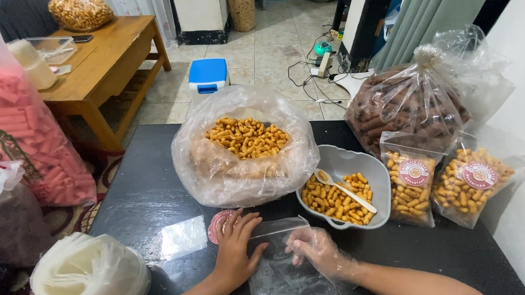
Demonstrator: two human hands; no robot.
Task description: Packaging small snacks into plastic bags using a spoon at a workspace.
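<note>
- The left hand (pixel 234 252) lies palm down, fingers (pixel 247 223) spread slightly and aimed toward one o'clock, thumb angled out to the right.
- Its forearm enters from the bottom edge at about six o'clock, bare, slanting up and to the right.
- The right hand (pixel 317 251) is sheathed in thin clear film; its fingers curl loosely and point toward nine o'clock, toward the left hand.
- The right forearm comes in from about five o'clock, bare, lying low.
- The two hands sit near each other, not touching.
</note>
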